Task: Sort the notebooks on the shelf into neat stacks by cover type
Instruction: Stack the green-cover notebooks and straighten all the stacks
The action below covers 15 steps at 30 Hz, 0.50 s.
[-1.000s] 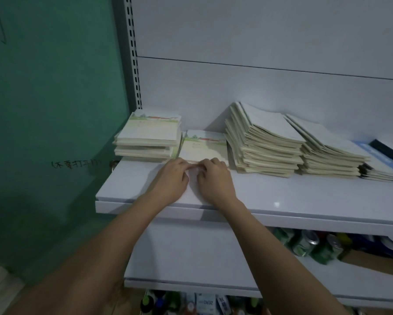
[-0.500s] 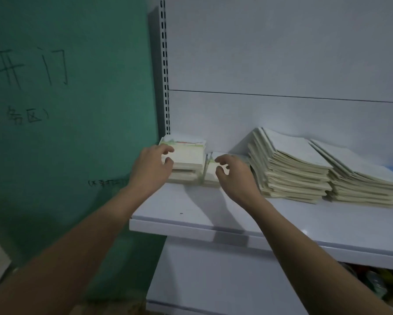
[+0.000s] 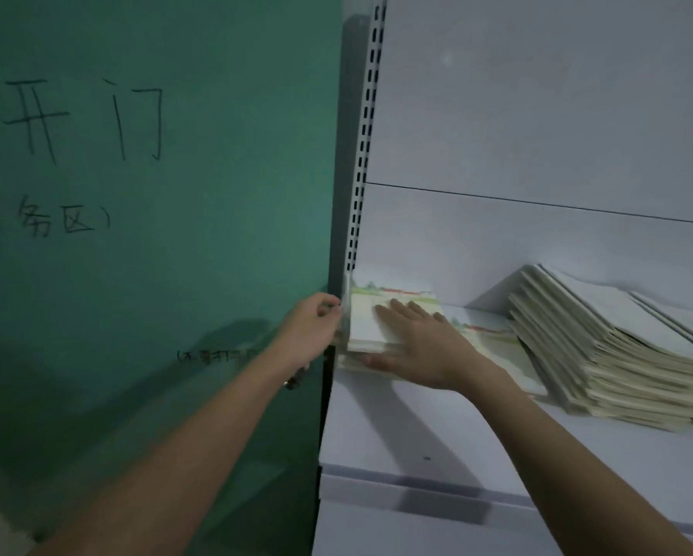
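Notebook stacks (image 3: 617, 339) side-by-side on shelf (image 3: 457, 435)

A shop: white slotted-upright shelving (image 3: 497, 447) carried stacked notebooks (image 3: 601, 347) beside a green handwritten board (image 3: 156, 194).

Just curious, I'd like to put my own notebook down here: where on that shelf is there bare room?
The front strip of the shelf, below the right hand, is bare. The back is crowded: illustrated stack under both hands, a flat illustrated notebook, then leaning plain stacks.
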{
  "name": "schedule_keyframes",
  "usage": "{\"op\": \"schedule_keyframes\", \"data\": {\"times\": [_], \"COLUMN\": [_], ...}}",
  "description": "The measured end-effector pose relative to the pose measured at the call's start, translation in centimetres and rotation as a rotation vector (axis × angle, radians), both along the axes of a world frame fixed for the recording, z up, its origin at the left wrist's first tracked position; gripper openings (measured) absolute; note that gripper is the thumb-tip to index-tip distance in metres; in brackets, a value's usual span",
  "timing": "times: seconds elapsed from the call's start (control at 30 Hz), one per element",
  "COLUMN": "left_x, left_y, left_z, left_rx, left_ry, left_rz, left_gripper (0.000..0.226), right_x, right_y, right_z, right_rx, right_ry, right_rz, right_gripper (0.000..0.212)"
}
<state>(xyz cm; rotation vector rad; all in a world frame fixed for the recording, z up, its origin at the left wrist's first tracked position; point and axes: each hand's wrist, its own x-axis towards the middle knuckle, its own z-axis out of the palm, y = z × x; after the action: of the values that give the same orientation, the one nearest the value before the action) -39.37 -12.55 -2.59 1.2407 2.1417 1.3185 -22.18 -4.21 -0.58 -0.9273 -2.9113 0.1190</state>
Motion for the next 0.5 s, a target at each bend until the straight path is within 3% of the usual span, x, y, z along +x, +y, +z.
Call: {"op": "schedule_keyframes", "data": {"times": [0.13, 0.23, 0.33, 0.4, 0.5], "left_x": [-0.6, -1.3, -1.7, -1.5, -0.8], "left_y": [0.5, 0.9, 0.7, 0.6, 0.0], "left_z": [-0.6, -0.5, 0.7, 1.9, 4.3], "left_rx": [0.079, 0.146, 0.194, 0.200, 0.159], "left_ry": [-0.070, -0.089, -0.125, -0.307, -0.908], "left_rz": [-0.050, -0.041, -0.028, -0.078, -0.283], "left_gripper": [0.028, 0.028, 0.026, 0.032, 0.044], "right_x": [0.8, 0.7, 0.4, -0.5, -2.5], "right_y": [-1.7, -1.6, -1.0, -1.3, -2.9], "right_z": [-0.3, 0.2, 1.2, 1.7, 2.2], "right_rx": [0.149, 0.060, -0.057, -0.028, 0.068], "right_ry": [0.099, 0.115, 0.340, 0.492, 0.520], "right_rz": [-0.047, -0.075, -0.114, -0.157, -0.083], "right_gripper": [0.070, 0.057, 0.037, 0.033, 0.042]}}
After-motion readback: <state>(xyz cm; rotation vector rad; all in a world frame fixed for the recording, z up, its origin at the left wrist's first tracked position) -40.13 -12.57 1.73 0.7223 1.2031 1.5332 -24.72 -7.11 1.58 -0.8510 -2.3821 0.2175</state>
